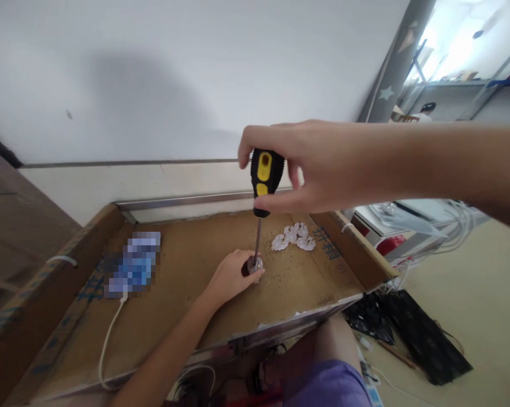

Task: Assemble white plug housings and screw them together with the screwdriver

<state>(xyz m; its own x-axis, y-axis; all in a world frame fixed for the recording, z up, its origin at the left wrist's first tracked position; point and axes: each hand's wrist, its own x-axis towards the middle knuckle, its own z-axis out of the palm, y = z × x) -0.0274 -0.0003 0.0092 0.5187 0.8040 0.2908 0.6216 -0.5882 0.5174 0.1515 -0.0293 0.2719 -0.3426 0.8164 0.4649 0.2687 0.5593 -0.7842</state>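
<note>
My right hand (280,164) grips the black and yellow handle of a screwdriver (265,178) from above. The screwdriver stands nearly upright, its shaft running down to a small clear plastic part (257,264). Low on the cardboard, my left hand (233,274) pinches that part between thumb and fingers and holds it against the surface. Where the tip meets the part is too small to make out. Several similar clear plastic pieces (295,236) with thin pins or screws in them lie in a cluster to the right of the screwdriver.
Cardboard (174,316) with raised side walls covers the bench, and dark specks are scattered on it. A blurred-out phone-like object (134,264) with a white cable (110,333) lies at left. A white wall (174,85) rises behind. Black plastic bags (419,333) lie on the floor at right.
</note>
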